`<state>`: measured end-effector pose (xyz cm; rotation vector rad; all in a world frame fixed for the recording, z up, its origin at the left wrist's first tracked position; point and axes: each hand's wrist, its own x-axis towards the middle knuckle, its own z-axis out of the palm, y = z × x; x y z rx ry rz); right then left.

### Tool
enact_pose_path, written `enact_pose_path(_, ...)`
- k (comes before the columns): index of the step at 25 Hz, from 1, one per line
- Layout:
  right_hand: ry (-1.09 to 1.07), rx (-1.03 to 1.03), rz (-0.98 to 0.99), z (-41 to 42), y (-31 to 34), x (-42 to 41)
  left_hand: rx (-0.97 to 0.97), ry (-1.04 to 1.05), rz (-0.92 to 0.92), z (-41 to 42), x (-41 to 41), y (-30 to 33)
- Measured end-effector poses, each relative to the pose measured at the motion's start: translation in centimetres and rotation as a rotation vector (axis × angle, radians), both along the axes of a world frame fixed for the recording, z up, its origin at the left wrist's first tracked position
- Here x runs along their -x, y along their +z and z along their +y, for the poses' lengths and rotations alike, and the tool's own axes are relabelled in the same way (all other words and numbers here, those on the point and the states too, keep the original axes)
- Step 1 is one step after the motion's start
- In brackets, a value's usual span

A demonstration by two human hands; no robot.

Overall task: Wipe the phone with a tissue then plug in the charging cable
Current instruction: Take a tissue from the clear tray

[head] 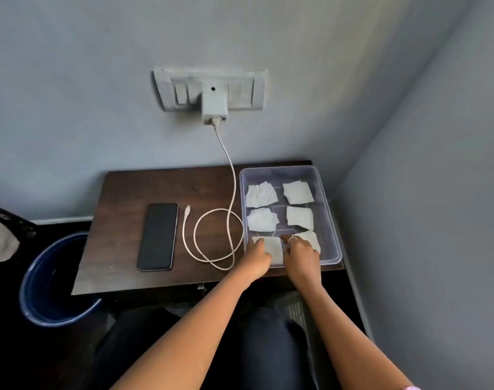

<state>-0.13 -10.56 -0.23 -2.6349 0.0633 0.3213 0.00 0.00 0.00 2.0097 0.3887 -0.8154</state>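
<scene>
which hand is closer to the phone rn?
Left. The left hand is at the tray's near-left corner, with the coiled cable between it and the phone. The right hand is further right, inside the tray on a tissue.

You had soft, even light on the wall [99, 80] — no glare and no hard shadows, only a faint one under the charger [214, 108]. The floor and bin [43, 291] at lower left sat in deep shade, detail lost. The wide lens bent the straight lines near the edges, and the whole picture was slightly soft.
</scene>
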Motion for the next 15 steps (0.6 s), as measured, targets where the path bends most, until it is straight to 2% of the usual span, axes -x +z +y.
enact_pose_path(4,0.071,0.251,0.019,0.8,-1.4,-2.0,-0.039,0.080,0.047,-1.5,-1.6,-1.4)
enact_pose_path(8,0.067,0.260,-0.024,1.3,-2.1,-1.8,0.033,0.211,-0.009,-2.1,-1.8,-1.7)
enact_pose_path(10,-0.002,0.133,-0.068,1.3,-1.9,-1.7,0.137,0.262,-0.041,-1.8,-1.5,-1.1)
enact_pose_path(15,-0.375,-0.601,0.051,1.3,1.1,-1.0,0.299,0.332,-0.236,0.9,0.2,3.1)
